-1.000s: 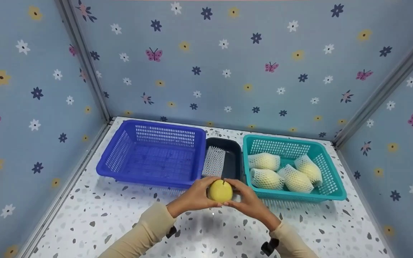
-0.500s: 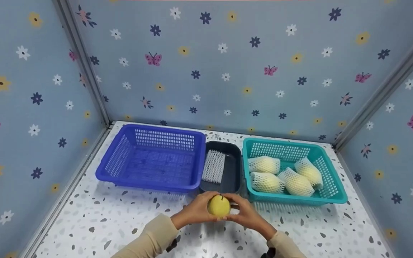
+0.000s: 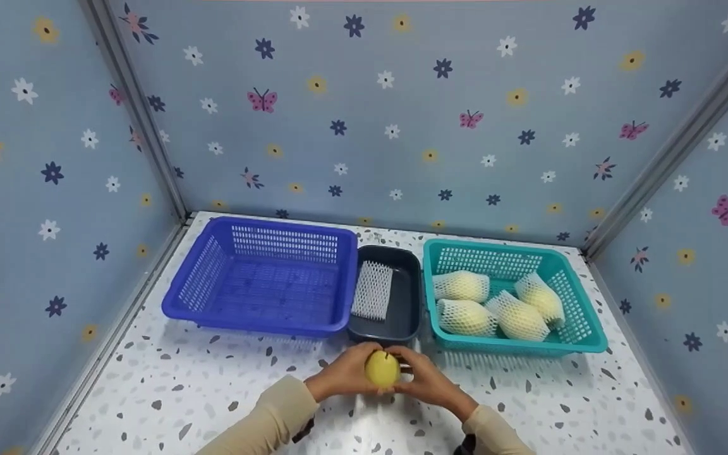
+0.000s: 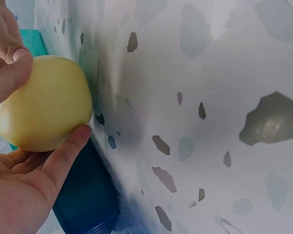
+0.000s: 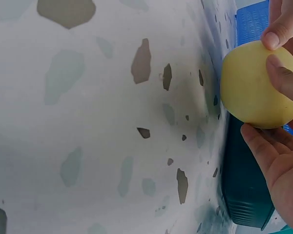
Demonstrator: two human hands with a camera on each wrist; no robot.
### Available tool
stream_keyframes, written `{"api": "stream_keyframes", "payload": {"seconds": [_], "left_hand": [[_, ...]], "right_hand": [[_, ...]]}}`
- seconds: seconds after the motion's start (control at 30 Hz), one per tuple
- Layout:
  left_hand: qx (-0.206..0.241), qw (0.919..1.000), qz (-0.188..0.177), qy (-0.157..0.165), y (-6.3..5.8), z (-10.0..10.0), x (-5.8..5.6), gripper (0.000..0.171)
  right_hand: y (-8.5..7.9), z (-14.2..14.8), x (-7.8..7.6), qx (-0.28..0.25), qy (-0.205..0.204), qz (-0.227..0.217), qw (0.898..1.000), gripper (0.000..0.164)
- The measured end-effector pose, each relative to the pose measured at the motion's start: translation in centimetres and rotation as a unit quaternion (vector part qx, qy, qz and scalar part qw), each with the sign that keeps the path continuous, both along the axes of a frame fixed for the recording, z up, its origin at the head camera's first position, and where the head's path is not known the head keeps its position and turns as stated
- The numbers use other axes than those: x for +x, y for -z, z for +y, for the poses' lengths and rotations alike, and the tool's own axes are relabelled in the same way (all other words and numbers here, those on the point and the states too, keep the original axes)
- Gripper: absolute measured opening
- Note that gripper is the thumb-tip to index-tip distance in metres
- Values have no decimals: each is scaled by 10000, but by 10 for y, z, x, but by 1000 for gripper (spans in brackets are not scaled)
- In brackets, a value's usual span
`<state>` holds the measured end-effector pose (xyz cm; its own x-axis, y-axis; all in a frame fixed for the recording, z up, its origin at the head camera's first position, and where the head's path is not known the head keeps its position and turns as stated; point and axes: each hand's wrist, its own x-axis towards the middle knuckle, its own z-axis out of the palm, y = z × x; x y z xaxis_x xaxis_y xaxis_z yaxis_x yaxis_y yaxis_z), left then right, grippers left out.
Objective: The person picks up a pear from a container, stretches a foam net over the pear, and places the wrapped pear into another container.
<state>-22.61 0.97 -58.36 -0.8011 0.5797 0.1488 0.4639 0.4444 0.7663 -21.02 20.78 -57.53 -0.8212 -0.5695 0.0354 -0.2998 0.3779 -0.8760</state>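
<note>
A bare yellow pear (image 3: 382,369), its dark stem upward, is held between both hands in front of the black tray (image 3: 406,303). My left hand (image 3: 342,373) grips it from the left, with thumb and fingers curved round its side. On the opposite side my right hand (image 3: 430,381) holds it the same way. In the left wrist view the pear (image 4: 51,105) shows a smooth pale side with fingertips on it. The right wrist view shows the pear (image 5: 251,87) between both hands' fingers. A white foam net sleeve (image 3: 373,291) lies flat in the tray.
Left of the tray stands a blue slotted basket (image 3: 256,323) with nothing in it. A teal basket (image 3: 522,345) on the right holds several pears in foam nets (image 3: 465,317). Patterned panels (image 3: 414,95) enclose the speckled table (image 3: 168,385) at the back and sides.
Both hands have drawn the pear back toward the body, from the tray's front edge to the table just before it. The grip has stayed much the same.
</note>
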Motion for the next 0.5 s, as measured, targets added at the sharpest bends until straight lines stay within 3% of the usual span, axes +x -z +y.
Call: {"api": "stream_keyframes", "payload": {"seconds": [0.17,0.5], "left_hand": [[-101,9998,-190,-48,1,-2,-2,65],[-104,9991,-393,-71,1,-2,-2,66]], "right_hand": [[16,1,-7,93,72,-93,9999,62],[18,3,-9,56,-44,131,9999,63]]}}
